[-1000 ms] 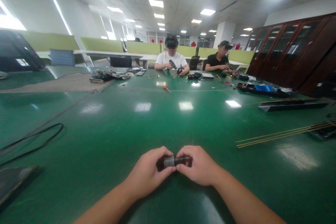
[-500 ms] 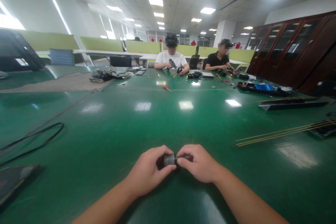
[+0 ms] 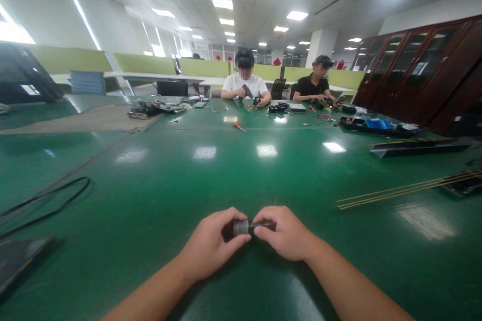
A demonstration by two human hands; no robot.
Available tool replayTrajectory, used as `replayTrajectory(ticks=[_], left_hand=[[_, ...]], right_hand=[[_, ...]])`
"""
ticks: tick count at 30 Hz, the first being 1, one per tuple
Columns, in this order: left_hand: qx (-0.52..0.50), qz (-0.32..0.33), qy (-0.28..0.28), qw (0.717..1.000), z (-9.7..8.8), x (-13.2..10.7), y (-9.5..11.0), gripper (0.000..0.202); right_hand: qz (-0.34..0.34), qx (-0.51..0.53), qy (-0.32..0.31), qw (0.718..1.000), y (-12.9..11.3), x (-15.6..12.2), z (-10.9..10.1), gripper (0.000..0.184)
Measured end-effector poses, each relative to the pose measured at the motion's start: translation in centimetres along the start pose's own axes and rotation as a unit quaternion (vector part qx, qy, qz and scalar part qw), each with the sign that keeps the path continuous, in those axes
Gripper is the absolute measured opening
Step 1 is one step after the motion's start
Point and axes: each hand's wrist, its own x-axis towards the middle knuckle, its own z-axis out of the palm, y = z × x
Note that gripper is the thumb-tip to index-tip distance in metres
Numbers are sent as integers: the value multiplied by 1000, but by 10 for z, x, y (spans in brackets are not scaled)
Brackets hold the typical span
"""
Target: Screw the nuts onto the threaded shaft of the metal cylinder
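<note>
Low in the middle of the view, both hands meet at one small part just over the green table (image 3: 241, 180). My left hand (image 3: 211, 243) is closed around a short grey metal cylinder (image 3: 241, 227), thumb below and fingers above. From the cylinder's right end a thin dark shaft (image 3: 264, 223) points to the right; it looks like a small motor or hole saw, but I cannot tell which. The fingertips of my right hand (image 3: 284, 233) pinch that shaft close to the cylinder. My curled fingers hide part of both pieces.
Thin yellow rods (image 3: 391, 193) lie at the right, before a dark metal channel (image 3: 417, 148). A black cable (image 3: 71, 188) and a dark flat panel (image 3: 22, 258) are at the left. An orange screwdriver (image 3: 237, 126) lies farther back. Two people (image 3: 246, 85) sit across the table among parts.
Both hands keep the same grip on the cylinder and shaft. The whole view has shifted very slightly; at the far right, a co-worker's hands have moved a little.
</note>
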Motion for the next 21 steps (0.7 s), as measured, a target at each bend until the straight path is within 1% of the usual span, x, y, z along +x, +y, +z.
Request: replayTrajectory(ticks=[14,21], left_hand=[[-2,-3,5,1000,0,-1,-6,20],[0,-6,11,1000,0,0,-1,19]], right_hand=[[-3,1,2,1000,2,0,-3,11],[-9,3,9,1000,2,0,-2,9]])
